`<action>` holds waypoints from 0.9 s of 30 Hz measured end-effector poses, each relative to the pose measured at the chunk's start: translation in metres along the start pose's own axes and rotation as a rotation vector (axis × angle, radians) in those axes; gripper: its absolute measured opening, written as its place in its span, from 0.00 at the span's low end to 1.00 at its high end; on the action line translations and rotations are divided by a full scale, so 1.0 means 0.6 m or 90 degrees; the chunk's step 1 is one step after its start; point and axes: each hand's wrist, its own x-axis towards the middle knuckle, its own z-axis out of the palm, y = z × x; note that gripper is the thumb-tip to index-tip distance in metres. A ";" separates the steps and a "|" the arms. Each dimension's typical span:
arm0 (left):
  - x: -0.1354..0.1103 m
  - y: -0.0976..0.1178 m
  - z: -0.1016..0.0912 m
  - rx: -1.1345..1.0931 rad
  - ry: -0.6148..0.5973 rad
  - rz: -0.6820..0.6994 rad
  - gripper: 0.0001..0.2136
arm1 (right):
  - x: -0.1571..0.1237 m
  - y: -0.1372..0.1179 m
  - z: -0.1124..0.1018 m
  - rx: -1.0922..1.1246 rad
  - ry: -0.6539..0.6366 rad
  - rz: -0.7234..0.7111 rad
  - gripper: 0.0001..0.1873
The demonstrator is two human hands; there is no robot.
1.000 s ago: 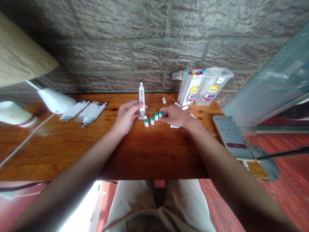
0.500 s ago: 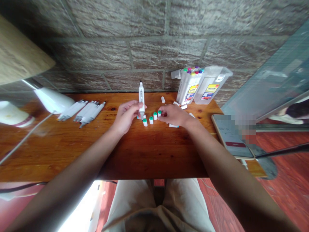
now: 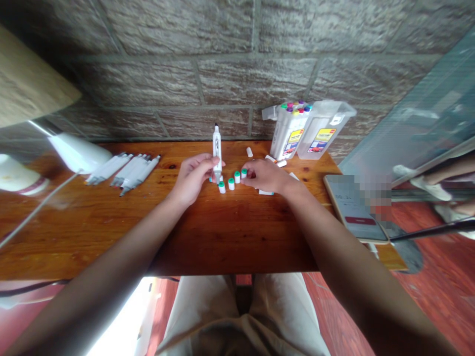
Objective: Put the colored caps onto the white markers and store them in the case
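My left hand (image 3: 196, 179) grips a white marker (image 3: 217, 151) upright, its dark bare tip pointing up and its lower end grey. In front of it several white marker caps with green tops (image 3: 231, 183) stand in a slanting row on the table. The fingers of my right hand (image 3: 262, 174) are closed at the rightmost green-topped cap (image 3: 244, 173), which appears to rest on the table. More white caps lie around my right hand, one of them a loose cap (image 3: 249, 152) behind it. Another cap is partly hidden by my left fingers.
Bundles of capless markers (image 3: 135, 170) lie at the left beside a white lamp base (image 3: 79, 153) and a paper cup (image 3: 22, 178). Back right stand a case filled with markers (image 3: 287, 131) and a clear plastic case (image 3: 321, 131). A phone (image 3: 354, 207) lies at the right edge.
Both hands, the marker and the row of caps keep nearly the same places; the view has shifted slightly. Beyond the glass at the right, more of a person's feet shows.
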 end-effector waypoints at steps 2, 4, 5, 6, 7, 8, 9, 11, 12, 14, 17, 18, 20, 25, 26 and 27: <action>0.000 0.000 0.000 -0.002 -0.003 0.001 0.10 | 0.000 0.000 0.000 -0.001 0.002 0.002 0.10; 0.000 0.000 0.000 0.000 -0.005 0.002 0.10 | 0.000 0.001 0.000 -0.001 0.003 0.001 0.10; 0.000 0.000 0.000 0.000 -0.007 0.002 0.10 | -0.001 0.001 0.000 0.000 0.003 -0.001 0.10; 0.000 0.000 0.000 0.001 -0.008 0.001 0.10 | -0.001 0.001 0.000 0.001 0.004 -0.002 0.10; 0.000 0.000 0.000 0.000 -0.010 0.000 0.10 | -0.001 0.002 0.000 0.002 0.004 -0.003 0.10; 0.000 0.000 0.000 -0.001 -0.010 -0.002 0.09 | -0.001 0.002 0.001 0.003 0.004 -0.004 0.10; 0.000 -0.001 -0.001 -0.003 -0.011 -0.004 0.09 | 0.000 0.003 0.001 0.004 0.005 -0.003 0.10; 0.000 -0.002 -0.001 -0.003 -0.012 -0.006 0.09 | 0.000 0.004 0.002 0.009 0.004 -0.001 0.09; 0.000 -0.002 -0.001 -0.002 -0.014 -0.006 0.09 | 0.001 0.004 0.003 0.012 0.003 -0.001 0.09; 0.000 -0.002 -0.001 0.001 -0.017 -0.005 0.10 | 0.002 0.005 0.003 0.016 0.002 -0.001 0.09; -0.001 -0.001 0.000 0.007 -0.018 -0.002 0.10 | 0.003 0.007 0.005 0.015 0.004 -0.003 0.09; -0.001 0.000 0.000 0.010 -0.020 -0.002 0.11 | 0.003 0.008 0.005 0.013 0.004 -0.006 0.09; -0.002 -0.001 -0.001 0.017 -0.026 -0.004 0.11 | 0.004 0.010 0.007 0.010 0.004 -0.013 0.09; -0.002 -0.010 -0.006 0.014 -0.044 -0.007 0.12 | 0.006 0.014 0.009 0.012 0.008 -0.026 0.07; -0.002 -0.011 -0.008 0.011 -0.044 -0.010 0.13 | 0.006 0.015 0.009 0.017 0.011 -0.028 0.07; -0.002 -0.012 -0.009 0.009 -0.044 -0.013 0.13 | 0.006 0.016 0.007 0.023 0.018 -0.031 0.07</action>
